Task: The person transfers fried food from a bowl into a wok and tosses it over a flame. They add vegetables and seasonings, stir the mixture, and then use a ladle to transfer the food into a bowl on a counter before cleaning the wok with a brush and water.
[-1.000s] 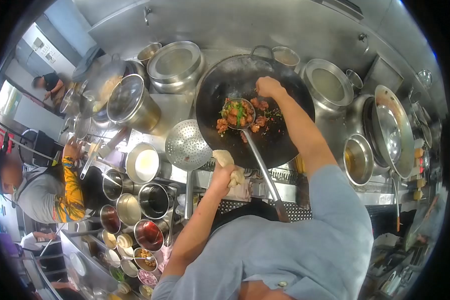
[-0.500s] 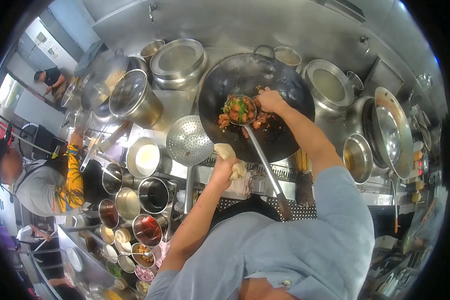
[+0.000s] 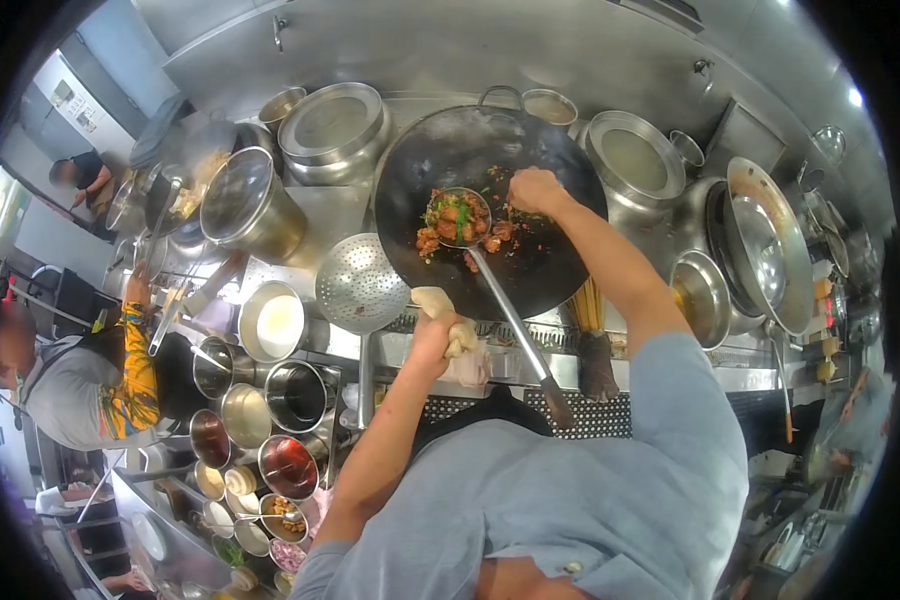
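A large black wok (image 3: 560, 255) holds browned chunks of food (image 3: 428, 240) with bits of green and red. Inside it lies a long-handled ladle (image 3: 505, 305), its bowl filled with the same food and its handle resting over the near rim; neither hand is on it. My left hand (image 3: 432, 340) is closed around a folded beige cloth (image 3: 460, 338) at the wok's near-left rim. Over the right part of the wok is my right hand (image 3: 537, 190), fingers curled in; whatever they hold is hidden. Small crumbs lie on the wok beside it.
A perforated strainer (image 3: 363, 285) rests left of the wok. Lidded pots (image 3: 335, 125) stand behind, and a metal bowl (image 3: 700, 300) sits to the right. Several sauce containers (image 3: 288, 465) fill the lower left. A co-worker (image 3: 80, 380) cooks at the far left.
My right hand has moved away from the ladle's bowl, toward the right of the wok, with its fingers more curled. The whole view has shifted slightly; my left hand keeps its grip.
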Demonstrator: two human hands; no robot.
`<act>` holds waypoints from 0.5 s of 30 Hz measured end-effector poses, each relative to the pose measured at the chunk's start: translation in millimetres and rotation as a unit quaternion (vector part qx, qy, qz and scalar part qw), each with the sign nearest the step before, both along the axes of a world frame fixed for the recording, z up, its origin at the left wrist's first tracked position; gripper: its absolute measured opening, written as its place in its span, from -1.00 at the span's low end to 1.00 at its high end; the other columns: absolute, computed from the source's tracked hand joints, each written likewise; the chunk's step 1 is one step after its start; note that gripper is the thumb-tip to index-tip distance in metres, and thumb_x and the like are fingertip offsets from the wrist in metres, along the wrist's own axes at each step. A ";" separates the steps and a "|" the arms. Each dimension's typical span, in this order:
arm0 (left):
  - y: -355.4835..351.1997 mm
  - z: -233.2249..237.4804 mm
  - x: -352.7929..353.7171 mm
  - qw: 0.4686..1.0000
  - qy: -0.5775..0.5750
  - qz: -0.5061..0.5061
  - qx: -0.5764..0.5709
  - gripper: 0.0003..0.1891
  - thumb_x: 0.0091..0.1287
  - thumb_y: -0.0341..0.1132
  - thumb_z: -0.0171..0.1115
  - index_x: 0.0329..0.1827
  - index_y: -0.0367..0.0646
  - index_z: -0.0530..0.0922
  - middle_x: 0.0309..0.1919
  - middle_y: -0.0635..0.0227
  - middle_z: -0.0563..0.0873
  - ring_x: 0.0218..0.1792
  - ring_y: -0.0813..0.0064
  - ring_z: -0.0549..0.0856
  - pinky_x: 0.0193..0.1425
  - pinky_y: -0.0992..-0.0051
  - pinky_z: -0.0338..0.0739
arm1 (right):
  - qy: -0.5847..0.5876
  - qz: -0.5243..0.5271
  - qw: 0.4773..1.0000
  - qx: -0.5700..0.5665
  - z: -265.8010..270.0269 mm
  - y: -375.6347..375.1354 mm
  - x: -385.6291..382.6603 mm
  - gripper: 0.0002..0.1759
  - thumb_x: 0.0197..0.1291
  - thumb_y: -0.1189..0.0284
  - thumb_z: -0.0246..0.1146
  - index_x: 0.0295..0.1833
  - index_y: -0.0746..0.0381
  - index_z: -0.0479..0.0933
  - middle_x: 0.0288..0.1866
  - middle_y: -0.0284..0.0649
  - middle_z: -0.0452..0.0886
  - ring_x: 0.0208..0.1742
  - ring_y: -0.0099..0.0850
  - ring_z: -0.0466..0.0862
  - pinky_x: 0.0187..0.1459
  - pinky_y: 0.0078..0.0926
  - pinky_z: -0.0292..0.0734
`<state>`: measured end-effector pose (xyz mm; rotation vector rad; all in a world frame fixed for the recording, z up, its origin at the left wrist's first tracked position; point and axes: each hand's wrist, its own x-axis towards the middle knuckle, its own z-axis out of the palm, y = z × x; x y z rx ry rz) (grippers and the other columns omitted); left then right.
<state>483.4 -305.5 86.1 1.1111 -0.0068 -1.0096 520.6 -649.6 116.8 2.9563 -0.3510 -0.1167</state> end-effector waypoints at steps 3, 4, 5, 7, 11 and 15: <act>0.1 6.7 -2.2 1.000 0.010 0.016 -0.003 -0.60 0.14 -0.54 0.10 0.07 -0.22 0.32 -0.18 0.22 0.53 -0.24 0.34 0.65 -0.29 0.36 0.62 | 0.103 -0.064 0.980 0.155 47.7 26.0 -19.4 -0.72 0.08 0.41 0.12 -0.14 0.06 0.70 -0.15 -0.15 0.72 -0.08 -0.04 0.68 -0.04 -0.18 0.60; -0.7 8.8 -2.4 1.000 0.013 0.024 -0.004 -0.61 0.12 -0.55 0.11 0.05 -0.24 0.32 -0.20 0.21 0.54 -0.26 0.33 0.66 -0.30 0.35 0.63 | 0.100 -0.070 0.979 0.164 44.3 24.1 -20.7 -0.71 0.06 0.42 0.14 -0.12 0.02 0.70 -0.12 -0.15 0.71 -0.05 -0.08 0.68 -0.03 -0.19 0.59; -1.1 9.0 -2.2 1.000 0.015 0.020 -0.004 -0.61 0.13 -0.54 0.11 0.05 -0.23 0.32 -0.20 0.21 0.54 -0.25 0.33 0.66 -0.29 0.34 0.63 | 0.096 -0.078 0.977 0.172 36.8 20.9 -21.7 -0.69 0.05 0.43 0.17 -0.09 -0.01 0.70 -0.09 -0.15 0.71 -0.02 -0.11 0.68 -0.03 -0.21 0.59; -2.2 8.2 -1.3 1.000 0.019 0.013 -0.003 -0.62 0.14 -0.54 0.11 0.05 -0.23 0.32 -0.20 0.21 0.53 -0.24 0.33 0.66 -0.28 0.34 0.64 | 0.071 -0.074 0.979 0.175 35.9 16.7 -28.0 -0.66 0.02 0.45 0.18 -0.07 -0.03 0.70 -0.07 -0.15 0.71 0.00 -0.14 0.68 -0.02 -0.22 0.59; -2.3 -0.3 -0.9 1.000 0.016 0.013 -0.016 -0.63 0.14 -0.53 0.11 0.04 -0.24 0.32 -0.20 0.22 0.54 -0.25 0.33 0.65 -0.28 0.35 0.62 | -0.019 -0.036 0.987 0.158 45.2 11.2 -38.8 -0.73 0.02 0.41 0.19 -0.14 0.05 0.70 -0.22 -0.12 0.72 -0.09 -0.13 0.69 -0.02 -0.20 0.57; -4.0 -7.2 -1.1 1.000 0.011 0.006 -0.012 -0.65 0.15 -0.52 0.11 0.03 -0.25 0.33 -0.21 0.22 0.54 -0.26 0.35 0.64 -0.29 0.36 0.61 | -0.005 0.011 0.984 0.180 57.6 31.4 -35.6 -0.80 0.01 0.36 0.25 -0.23 0.11 0.70 -0.25 -0.09 0.72 -0.12 -0.11 0.69 -0.04 -0.17 0.57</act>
